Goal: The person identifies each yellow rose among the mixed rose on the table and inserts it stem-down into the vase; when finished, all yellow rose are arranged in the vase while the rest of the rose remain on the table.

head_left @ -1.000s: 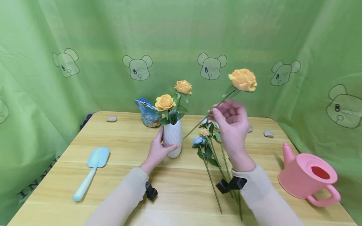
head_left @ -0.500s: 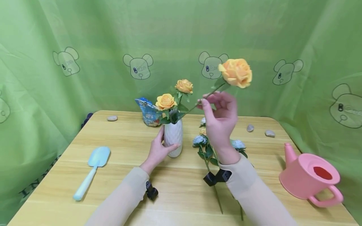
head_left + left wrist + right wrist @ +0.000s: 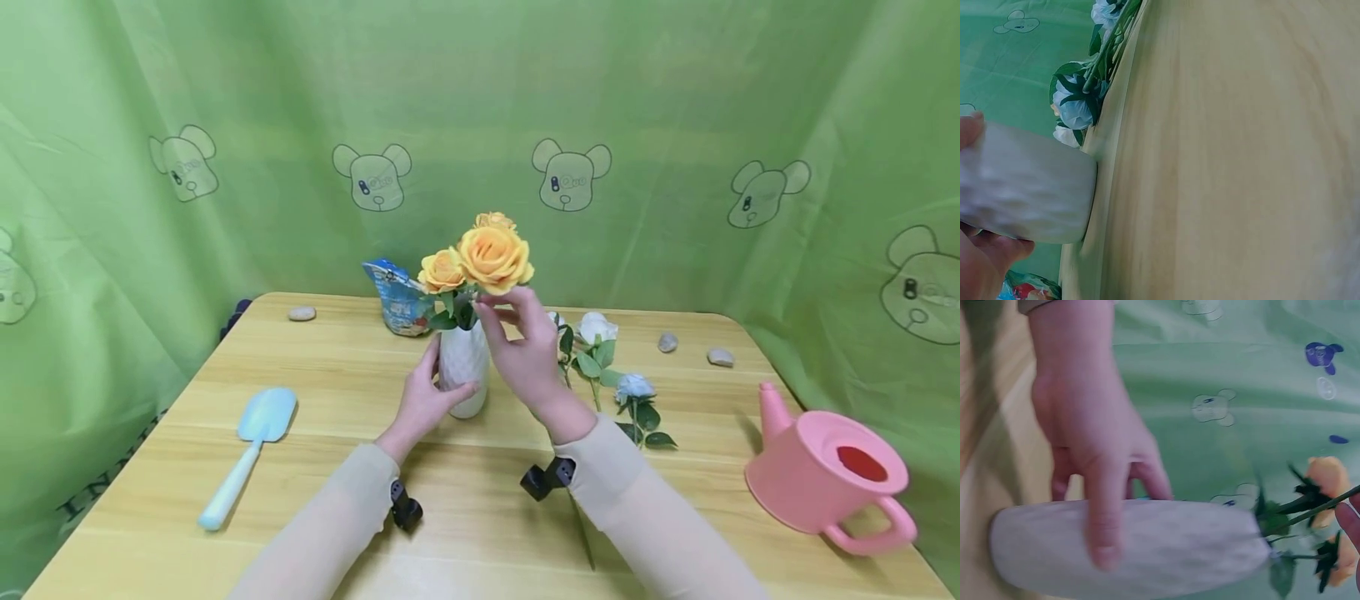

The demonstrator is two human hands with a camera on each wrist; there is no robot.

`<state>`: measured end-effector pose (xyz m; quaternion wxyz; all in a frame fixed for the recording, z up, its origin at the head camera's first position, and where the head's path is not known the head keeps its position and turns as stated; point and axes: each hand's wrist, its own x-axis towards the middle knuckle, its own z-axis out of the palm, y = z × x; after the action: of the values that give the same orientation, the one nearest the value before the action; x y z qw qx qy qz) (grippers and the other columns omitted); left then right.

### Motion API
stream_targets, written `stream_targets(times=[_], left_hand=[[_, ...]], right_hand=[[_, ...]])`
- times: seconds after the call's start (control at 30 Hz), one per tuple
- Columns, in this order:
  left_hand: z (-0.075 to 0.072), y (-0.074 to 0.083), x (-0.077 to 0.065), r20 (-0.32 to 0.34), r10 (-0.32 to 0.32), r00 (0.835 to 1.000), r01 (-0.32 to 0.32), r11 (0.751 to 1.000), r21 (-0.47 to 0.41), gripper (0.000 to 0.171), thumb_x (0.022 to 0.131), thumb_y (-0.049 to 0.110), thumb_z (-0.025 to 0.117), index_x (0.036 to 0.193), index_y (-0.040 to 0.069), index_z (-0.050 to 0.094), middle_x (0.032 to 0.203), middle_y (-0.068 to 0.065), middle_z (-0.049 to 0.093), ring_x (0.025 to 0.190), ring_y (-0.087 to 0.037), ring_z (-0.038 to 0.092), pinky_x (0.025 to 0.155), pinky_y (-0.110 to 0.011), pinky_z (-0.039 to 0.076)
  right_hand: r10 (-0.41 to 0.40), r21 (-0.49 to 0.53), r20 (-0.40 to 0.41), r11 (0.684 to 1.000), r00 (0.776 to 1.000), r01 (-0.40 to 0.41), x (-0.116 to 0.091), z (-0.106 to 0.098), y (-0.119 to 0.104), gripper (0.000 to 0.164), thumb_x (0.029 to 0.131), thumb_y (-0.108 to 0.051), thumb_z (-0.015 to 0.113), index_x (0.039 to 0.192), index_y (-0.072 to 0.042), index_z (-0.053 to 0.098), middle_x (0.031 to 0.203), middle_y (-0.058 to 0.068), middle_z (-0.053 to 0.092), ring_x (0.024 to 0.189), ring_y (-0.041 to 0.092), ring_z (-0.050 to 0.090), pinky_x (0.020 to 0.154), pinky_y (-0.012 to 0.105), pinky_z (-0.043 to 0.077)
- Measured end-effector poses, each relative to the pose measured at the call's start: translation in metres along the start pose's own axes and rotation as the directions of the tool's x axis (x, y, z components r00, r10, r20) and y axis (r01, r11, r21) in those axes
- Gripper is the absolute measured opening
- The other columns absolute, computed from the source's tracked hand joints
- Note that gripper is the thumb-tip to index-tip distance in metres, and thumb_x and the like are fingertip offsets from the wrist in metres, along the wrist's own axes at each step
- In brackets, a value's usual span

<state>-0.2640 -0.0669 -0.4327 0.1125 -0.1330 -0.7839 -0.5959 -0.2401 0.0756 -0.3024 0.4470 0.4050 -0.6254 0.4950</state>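
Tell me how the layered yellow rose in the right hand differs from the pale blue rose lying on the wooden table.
The layered yellow rose looks larger than the pale blue rose. The right hand holds the yellow rose above the wooden table, while the pale blue rose lies on it. Both are stemmed flowers.

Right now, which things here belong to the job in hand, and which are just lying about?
In the job:
white vase, in your left hand
large yellow rose, in your right hand
two smaller yellow roses in the vase
probably the loose flowers

Apparently idle:
blue trowel
pink watering can
blue packet
stones
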Motion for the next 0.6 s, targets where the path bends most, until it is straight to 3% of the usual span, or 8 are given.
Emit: stream_targets(times=[0.27, 0.47, 0.6], left_hand=[[0.002, -0.001, 0.0, -0.001, -0.003, 1.0, 0.003, 1.0, -0.014, 0.095, 0.073, 0.022, 0.081, 0.148, 0.014, 0.023, 0.142, -0.008, 0.04, 0.121, -0.024, 0.046, 0.096, -0.04, 0.042], [0.002, -0.001, -0.001, 0.013, -0.015, 1.0, 0.015, 0.999, -0.032, 0.093, 0.072, 0.028, 0.081, 0.147, 0.021, 0.026, 0.141, -0.005, 0.041, 0.123, -0.025, 0.044, 0.099, -0.042, 0.039], [0.002, -0.001, -0.001, 0.008, -0.022, 1.0, 0.022, 0.999, -0.031, 0.096, 0.071, 0.029, 0.082, 0.148, 0.019, 0.024, 0.142, -0.005, 0.04, 0.123, -0.025, 0.044, 0.1, -0.041, 0.039]], right_hand=[[0.072, -0.096, 0.049, 0.993, 0.996, -0.067, -0.024, -0.004, 0.016, 0.023, 0.077, 0.012, 0.067, 0.098, 0.008, 0.059, 0.091, 0.018, 0.061, 0.084, 0.029, 0.062, 0.079, 0.027, 0.053], [0.163, -0.072, 0.085, 0.985, 0.983, -0.157, -0.051, -0.02, 0.025, 0.019, 0.075, 0.014, 0.068, 0.092, 0.006, 0.064, 0.091, 0.015, 0.063, 0.082, 0.025, 0.06, 0.079, 0.026, 0.052], [0.222, -0.072, 0.108, 0.974, 0.969, -0.215, -0.059, -0.033, 0.016, 0.019, 0.075, 0.018, 0.066, 0.091, 0.008, 0.063, 0.089, 0.019, 0.062, 0.079, 0.029, 0.06, 0.074, 0.027, 0.053]])
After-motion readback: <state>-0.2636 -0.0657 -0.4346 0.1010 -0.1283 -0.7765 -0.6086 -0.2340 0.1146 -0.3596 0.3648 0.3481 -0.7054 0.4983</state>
